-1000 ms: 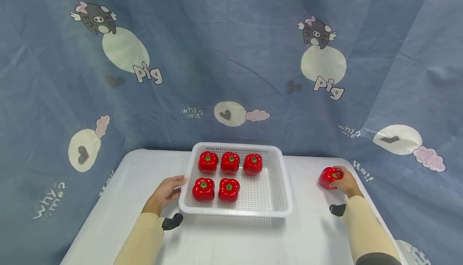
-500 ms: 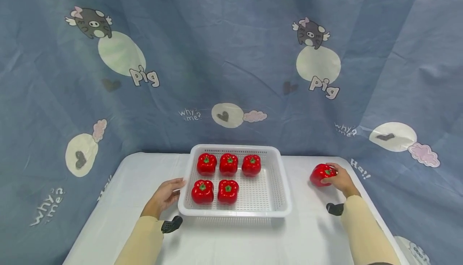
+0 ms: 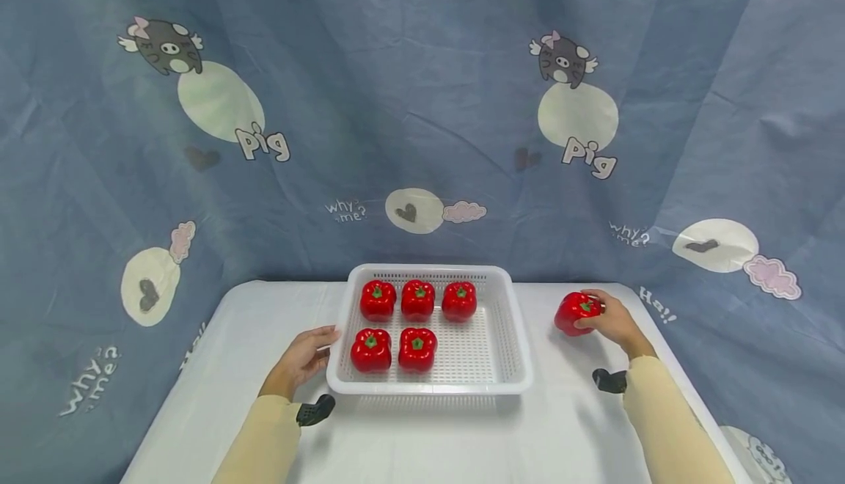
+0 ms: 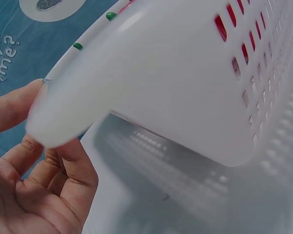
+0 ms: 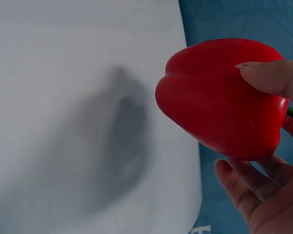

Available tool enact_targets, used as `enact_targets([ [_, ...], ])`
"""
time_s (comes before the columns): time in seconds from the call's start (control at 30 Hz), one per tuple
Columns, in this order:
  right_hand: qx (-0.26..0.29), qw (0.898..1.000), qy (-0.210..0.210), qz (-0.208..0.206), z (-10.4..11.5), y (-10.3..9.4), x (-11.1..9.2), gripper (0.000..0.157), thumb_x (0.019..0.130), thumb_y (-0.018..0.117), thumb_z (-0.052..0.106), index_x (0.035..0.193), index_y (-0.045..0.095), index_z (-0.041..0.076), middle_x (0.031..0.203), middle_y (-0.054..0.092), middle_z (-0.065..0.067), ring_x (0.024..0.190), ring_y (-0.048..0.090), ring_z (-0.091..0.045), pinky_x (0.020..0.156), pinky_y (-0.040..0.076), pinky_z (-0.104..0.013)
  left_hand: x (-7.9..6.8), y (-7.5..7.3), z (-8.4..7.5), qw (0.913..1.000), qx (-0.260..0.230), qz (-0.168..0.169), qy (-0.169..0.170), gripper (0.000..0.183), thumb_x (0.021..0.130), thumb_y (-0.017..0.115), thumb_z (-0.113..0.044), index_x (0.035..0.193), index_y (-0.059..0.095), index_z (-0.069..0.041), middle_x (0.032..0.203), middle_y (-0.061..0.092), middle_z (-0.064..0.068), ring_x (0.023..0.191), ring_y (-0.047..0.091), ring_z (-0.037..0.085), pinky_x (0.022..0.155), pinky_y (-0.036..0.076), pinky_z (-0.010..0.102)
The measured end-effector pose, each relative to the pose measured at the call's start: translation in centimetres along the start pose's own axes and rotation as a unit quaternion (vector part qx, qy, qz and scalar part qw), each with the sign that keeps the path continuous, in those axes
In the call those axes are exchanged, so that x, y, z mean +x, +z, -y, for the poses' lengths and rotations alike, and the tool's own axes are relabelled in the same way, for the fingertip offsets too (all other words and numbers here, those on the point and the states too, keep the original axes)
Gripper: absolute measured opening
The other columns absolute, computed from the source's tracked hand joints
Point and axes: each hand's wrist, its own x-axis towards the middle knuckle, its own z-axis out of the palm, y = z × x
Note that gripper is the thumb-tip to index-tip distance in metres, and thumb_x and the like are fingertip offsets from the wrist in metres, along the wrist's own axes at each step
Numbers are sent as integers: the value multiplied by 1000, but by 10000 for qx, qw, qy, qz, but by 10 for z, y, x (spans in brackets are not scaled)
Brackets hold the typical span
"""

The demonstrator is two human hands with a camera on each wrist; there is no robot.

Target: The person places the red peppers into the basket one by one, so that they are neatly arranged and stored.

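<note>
My right hand [image 3: 614, 320] grips a red bell pepper [image 3: 573, 314] with a green stem, to the right of a white perforated basket [image 3: 462, 389]. In the right wrist view the pepper [image 5: 219, 97] hangs above the table, its shadow apart from it; the thumb lies on one side and fingers on the other. My left hand [image 3: 302, 356] pinches the basket's left rim, thumb above and curled fingers beneath, as the left wrist view shows. Inside the basket sit several red bell peppers: a back row of three, plus a front-left pepper [image 3: 371, 350] and a front-middle pepper [image 3: 417, 350].
The basket stands on a white table [image 3: 422, 440], near its back edge. Behind the table hangs a blue cloth [image 3: 462, 103] printed with pigs and words. Bare basket floor [image 3: 462, 356] shows at the front right.
My right hand has lifted the bell pepper off the table and carried it leftward, toward the basket. My left hand stays at the basket's rim. The head view has shifted slightly.
</note>
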Motion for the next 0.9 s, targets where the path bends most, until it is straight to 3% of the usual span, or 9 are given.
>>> enact_targets([
  [0.5,-310,9971,-691,-79,26,7,-10,81,78,78,15,144,33,1,139,36,-29,125,34,-50,91,49,-57,2,-1,0,10000,-24,18,-66,55,94,62,-17,141,41,4,142,41,24,115,53,31,91,52,35],
  [0.9,-437,9926,-1130,118,50,3,-18,81,74,81,13,141,37,0,135,42,-29,122,38,-50,86,53,-53,2,0,1,10000,34,-6,-51,55,95,61,-18,141,41,4,141,41,24,116,53,31,91,52,36],
])
